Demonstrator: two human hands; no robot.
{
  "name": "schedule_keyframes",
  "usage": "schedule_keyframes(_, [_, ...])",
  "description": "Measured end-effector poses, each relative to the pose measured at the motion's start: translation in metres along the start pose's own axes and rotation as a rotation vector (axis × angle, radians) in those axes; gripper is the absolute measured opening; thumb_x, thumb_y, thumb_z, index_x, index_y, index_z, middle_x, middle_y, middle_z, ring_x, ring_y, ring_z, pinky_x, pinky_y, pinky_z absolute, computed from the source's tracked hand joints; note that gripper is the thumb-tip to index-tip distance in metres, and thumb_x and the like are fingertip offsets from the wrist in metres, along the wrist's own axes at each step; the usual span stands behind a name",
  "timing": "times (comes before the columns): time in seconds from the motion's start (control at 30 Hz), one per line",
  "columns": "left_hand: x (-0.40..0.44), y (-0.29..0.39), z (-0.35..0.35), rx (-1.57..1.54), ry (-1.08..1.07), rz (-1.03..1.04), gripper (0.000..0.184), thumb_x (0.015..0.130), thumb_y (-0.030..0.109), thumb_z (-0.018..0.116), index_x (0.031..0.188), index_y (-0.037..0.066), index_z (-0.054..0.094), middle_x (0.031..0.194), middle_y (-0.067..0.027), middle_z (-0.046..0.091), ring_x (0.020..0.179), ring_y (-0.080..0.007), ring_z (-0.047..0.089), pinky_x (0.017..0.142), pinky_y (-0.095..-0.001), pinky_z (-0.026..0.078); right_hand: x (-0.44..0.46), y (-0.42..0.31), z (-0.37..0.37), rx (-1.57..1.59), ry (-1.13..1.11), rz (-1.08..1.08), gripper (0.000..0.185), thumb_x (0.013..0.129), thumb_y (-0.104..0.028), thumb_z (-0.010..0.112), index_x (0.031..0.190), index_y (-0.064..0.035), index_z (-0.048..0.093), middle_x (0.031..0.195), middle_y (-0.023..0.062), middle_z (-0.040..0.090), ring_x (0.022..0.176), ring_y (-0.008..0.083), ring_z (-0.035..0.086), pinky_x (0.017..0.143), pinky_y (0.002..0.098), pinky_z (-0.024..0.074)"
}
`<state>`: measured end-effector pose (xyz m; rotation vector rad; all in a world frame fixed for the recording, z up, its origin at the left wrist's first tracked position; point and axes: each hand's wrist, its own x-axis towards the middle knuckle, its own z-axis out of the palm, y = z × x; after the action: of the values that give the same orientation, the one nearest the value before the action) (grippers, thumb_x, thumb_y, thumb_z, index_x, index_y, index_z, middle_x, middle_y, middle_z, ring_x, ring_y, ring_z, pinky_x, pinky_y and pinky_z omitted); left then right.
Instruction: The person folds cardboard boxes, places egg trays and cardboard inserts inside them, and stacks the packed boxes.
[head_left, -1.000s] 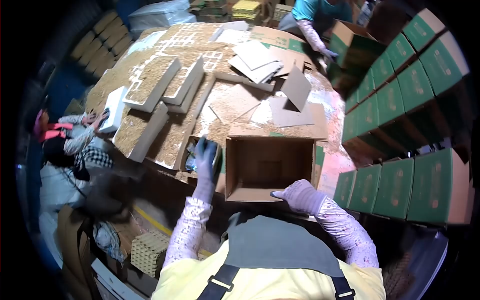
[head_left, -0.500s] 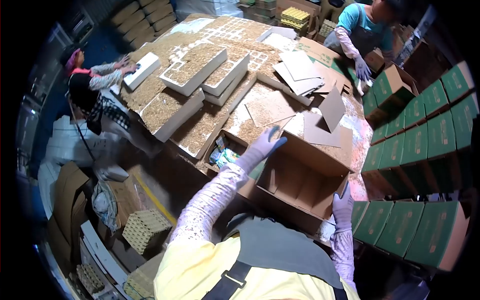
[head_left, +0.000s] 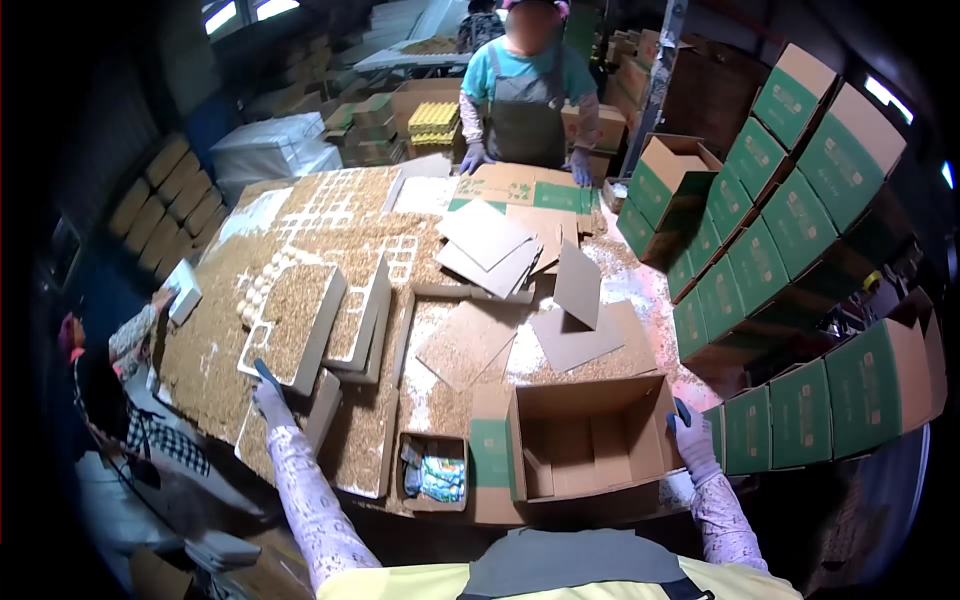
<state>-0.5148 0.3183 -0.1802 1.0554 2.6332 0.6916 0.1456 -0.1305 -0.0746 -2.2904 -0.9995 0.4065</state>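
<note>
My left hand [head_left: 271, 398], in a light glove with dark blue fingertips, reaches to the near corner of a white foam box [head_left: 318, 335] filled with sawdust-like bedding. Its visible fingers are stretched out, and I cannot tell whether they touch the foam. My right hand [head_left: 693, 441] grips the right wall of an open cardboard box [head_left: 595, 485], which looks empty inside and stands at the table's near edge. Beside that box on the left, a small carton [head_left: 407, 497] holds blue-green and white packets [head_left: 441, 478].
Another bedding-filled foam box [head_left: 372, 325] sits behind. Pale round eggs [head_left: 258, 290] lie in the bedding. Loose cardboard sheets [head_left: 487, 240] cover the table's middle. Green cartons [head_left: 790, 415] line the right side. One person [head_left: 515, 110] stands across the table, another [head_left: 95, 400] at left.
My left hand has moved left from the open box to the foam box. My right hand stays at the box's right wall. The view has turned; the person opposite now has both hands at the table.
</note>
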Motion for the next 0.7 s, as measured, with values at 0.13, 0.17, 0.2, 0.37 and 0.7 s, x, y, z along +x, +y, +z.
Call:
schedule_keyframes(0.13, [-0.027,0.038,0.005,-0.923,-0.021,0.021,0.072,0.087,0.052,0.06,0.133,-0.001,0.045,0.135,-0.0229,0.047,0.117,-0.0363,0.052,0.099,-0.045,0.043,0.006,0.014,0.002,-0.011,-0.018,-0.03,0.039,0.091,-0.021,0.058,0.126,-0.0042,0.056,0.115,0.0187,0.064,0.103,0.0344,0.061,0.089,0.0381,0.0471])
schedule_keyframes(0.17, [-0.057,0.058,-0.006,-1.356,-0.069,-0.003,0.068,0.086,0.043,0.066,0.136,0.003,0.042,0.135,-0.0188,0.048,0.115,-0.0332,0.054,0.098,-0.0453,0.046,0.003,0.017,-0.001,-0.01,-0.023,-0.032,0.039,0.091,-0.021,0.058,0.126,-0.0043,0.056,0.115,0.0189,0.064,0.103,0.0346,0.061,0.089,0.0383,0.0471])
schedule_keyframes(0.2, [-0.067,0.066,-0.017,-1.58,-0.238,0.042,0.078,0.079,0.032,0.075,0.141,0.01,0.034,0.134,-0.0139,0.048,0.115,-0.0295,0.054,0.095,-0.0459,0.048,0.002,0.016,-0.004,-0.028,-0.04,-0.039,0.039,0.092,-0.022,0.057,0.127,-0.0039,0.055,0.114,0.0204,0.063,0.103,0.035,0.061,0.088,0.0386,0.0469])
schedule_keyframes(0.37, [-0.055,0.063,-0.017,-1.427,-0.175,-0.197,0.068,0.08,0.03,0.071,0.136,0.008,0.04,0.122,-0.0136,0.055,0.101,-0.029,0.057,0.091,-0.0475,0.049,-0.005,0.027,-0.005,0.071,-0.036,-0.031,0.04,0.093,-0.023,0.057,0.127,-0.0025,0.055,0.115,0.0196,0.064,0.104,0.0329,0.061,0.09,0.0376,0.0463])
schedule_keyframes(0.7, [-0.296,0.059,-0.108,-1.729,-1.247,-0.117,0.06,0.092,0.038,0.046,0.138,0.0,0.044,0.134,-0.0198,0.052,0.117,-0.0348,0.055,0.099,-0.0468,0.046,0.003,0.059,0.01,0.274,-0.003,-0.063,0.038,0.093,-0.022,0.056,0.126,-0.0023,0.056,0.118,0.0204,0.063,0.108,0.0313,0.061,0.092,0.0377,0.0463])
